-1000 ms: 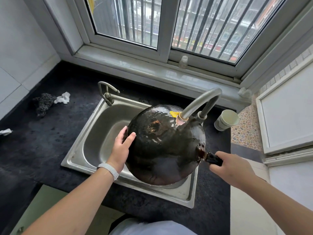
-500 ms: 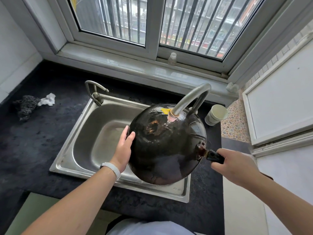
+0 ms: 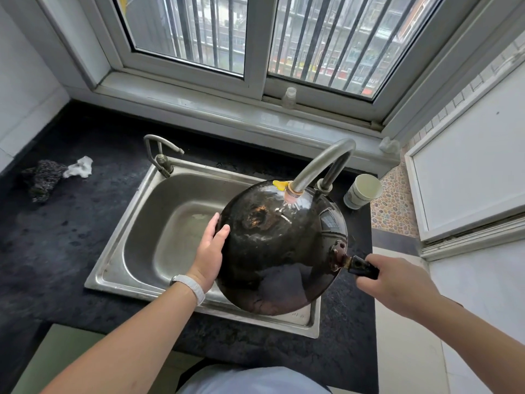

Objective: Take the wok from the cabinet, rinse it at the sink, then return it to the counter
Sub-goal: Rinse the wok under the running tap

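The black wok (image 3: 281, 251) is upside down over the right half of the steel sink (image 3: 125, 251), its wet, scorched bottom facing me. Water from the curved tap (image 3: 321, 163) runs onto the top of it. My right hand (image 3: 395, 282) grips the wok's dark handle at the right. My left hand (image 3: 208, 254) lies against the wok's left rim, thumb on the outer surface and fingers behind the edge. The wok's inside is hidden.
A black counter (image 3: 56, 245) surrounds the sink. A dark scouring cloth (image 3: 42, 174) and a white crumpled rag (image 3: 81, 166) lie at far left. A paper cup (image 3: 362, 190) stands right of the tap. A small second tap (image 3: 160, 155) rises at the sink's back left. Window sill behind.
The wok has stayed under the tap, with both hands in the same grip. The view has shifted slightly, and the wok's handle end now sits a little lower.
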Motion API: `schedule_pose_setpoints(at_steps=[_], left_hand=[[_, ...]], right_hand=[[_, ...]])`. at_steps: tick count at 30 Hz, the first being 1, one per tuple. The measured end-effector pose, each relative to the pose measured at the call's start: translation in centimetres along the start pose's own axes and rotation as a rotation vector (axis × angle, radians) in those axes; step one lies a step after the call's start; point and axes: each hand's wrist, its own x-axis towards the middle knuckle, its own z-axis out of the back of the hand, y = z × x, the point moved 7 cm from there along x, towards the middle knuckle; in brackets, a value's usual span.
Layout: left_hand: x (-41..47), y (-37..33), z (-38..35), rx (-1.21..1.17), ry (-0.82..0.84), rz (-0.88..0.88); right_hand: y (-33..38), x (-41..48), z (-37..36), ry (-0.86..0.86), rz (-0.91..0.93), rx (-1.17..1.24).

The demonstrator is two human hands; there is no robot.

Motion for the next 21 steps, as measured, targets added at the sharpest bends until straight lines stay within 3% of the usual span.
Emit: schedule_pose_setpoints(at_steps=[21], left_hand=[[0.5,-0.8,4.6,-0.001,-0.101,0.014]], right_hand=[[4.2,2.0,-1.2,0.078,0.056,0.054]])
